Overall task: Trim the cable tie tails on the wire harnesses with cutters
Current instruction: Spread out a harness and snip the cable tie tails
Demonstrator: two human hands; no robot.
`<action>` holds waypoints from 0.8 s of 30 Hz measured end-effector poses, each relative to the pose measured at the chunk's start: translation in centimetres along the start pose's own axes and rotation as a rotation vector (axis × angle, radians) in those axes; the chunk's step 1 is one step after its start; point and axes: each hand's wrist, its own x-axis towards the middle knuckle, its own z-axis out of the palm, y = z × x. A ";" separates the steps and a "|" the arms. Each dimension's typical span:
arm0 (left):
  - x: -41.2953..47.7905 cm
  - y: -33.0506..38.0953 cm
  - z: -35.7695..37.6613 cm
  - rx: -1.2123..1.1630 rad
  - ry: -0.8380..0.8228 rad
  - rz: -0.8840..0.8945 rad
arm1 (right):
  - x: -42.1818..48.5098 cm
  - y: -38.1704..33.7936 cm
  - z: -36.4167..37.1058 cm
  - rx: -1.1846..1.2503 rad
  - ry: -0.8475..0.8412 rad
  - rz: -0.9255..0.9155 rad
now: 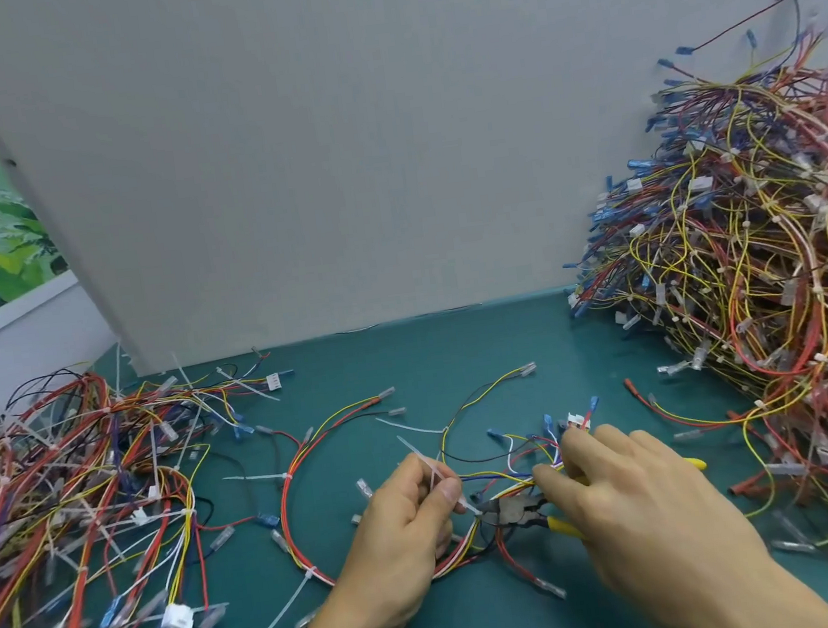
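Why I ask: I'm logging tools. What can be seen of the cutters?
The cutters are pliers-type nippers: a dark metal head with a pivot and yellow-sleeved handles. They lie low over the green mat, nose pointing left, tips at a white cable tie tail that the left hand pinches. The right hand holds them, covering most of both handles; whether the jaws have closed cannot be told.

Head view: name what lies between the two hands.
In the head view: the cutters in the right hand, nose at the cable tie tail the left hand pinches, over harness wires.
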 end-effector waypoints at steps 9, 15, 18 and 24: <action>0.0 0.1 0.0 0.024 -0.001 0.011 | 0.0 -0.1 -0.1 -0.007 -0.022 -0.020; -0.1 0.0 0.0 0.113 -0.007 0.043 | 0.0 0.0 -0.2 0.006 -0.086 0.001; 0.0 -0.1 0.1 0.164 -0.001 0.052 | -0.1 0.1 -0.2 0.035 -0.101 0.015; -0.1 0.4 0.1 0.126 0.062 0.029 | -0.1 0.6 -0.4 0.137 -0.138 0.083</action>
